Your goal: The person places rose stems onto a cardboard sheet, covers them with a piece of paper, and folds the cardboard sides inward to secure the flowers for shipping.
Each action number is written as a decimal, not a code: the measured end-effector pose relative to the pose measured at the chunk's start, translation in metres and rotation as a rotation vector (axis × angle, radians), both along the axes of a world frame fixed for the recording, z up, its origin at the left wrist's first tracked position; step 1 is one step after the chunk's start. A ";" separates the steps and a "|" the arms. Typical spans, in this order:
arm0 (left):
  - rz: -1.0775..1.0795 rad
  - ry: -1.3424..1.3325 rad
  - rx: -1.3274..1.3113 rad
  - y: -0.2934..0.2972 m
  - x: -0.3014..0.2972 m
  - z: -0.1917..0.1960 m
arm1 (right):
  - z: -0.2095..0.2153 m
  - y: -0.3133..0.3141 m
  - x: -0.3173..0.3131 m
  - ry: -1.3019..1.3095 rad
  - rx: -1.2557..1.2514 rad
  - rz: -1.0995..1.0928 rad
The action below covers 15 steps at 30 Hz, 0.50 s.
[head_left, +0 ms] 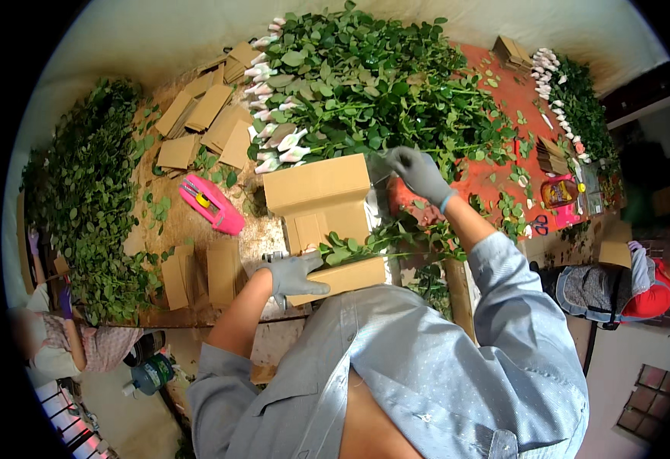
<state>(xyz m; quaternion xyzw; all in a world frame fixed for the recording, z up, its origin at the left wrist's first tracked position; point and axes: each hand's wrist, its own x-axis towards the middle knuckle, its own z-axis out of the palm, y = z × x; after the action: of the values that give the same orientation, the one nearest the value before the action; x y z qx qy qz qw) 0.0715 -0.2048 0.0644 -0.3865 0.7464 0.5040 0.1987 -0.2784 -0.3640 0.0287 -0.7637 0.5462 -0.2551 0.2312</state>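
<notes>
A creased sheet of brown cardboard (316, 183) lies right in front of me, its far flap raised and its near flap standing by my waist. Across it run leafy green stems (346, 249), beside a smaller cardboard piece (310, 229). My left hand (297, 277), in a grey glove, rests at the left end of the near flap with its fingers stretched apart. My right hand (421, 176), gloved in grey too, is raised beyond the sheet's right end. Its fingers are curled closed near something clear and shiny; what they hold cannot be made out.
Behind the sheet lies a big heap of leafy stems (381, 84) with white-wrapped heads (278, 141). To the left are a pink tool (211, 205) and stacked cardboard pieces (209, 107). Dark scissors (539, 224) and a bottle (561, 191) are on the right. Other people work at both sides.
</notes>
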 end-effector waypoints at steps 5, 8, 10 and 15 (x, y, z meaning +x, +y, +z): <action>0.036 0.126 -0.139 0.009 0.010 -0.022 | 0.019 -0.067 0.063 -0.067 -0.251 0.149; 0.069 0.097 -0.124 0.013 0.010 -0.017 | 0.040 -0.090 0.103 0.057 -0.383 0.147; 0.028 0.110 -0.133 0.011 0.013 -0.035 | 0.045 -0.103 0.111 0.300 -0.364 0.125; 0.039 0.083 -0.132 0.015 0.014 -0.019 | 0.006 -0.129 0.123 0.868 -0.106 0.132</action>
<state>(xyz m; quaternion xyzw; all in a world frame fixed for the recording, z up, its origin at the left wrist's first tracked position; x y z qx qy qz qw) 0.0858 -0.1897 0.0451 -0.3921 0.7778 0.4732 0.1318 -0.1552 -0.4929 0.0346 -0.8441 0.5290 0.0767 -0.0433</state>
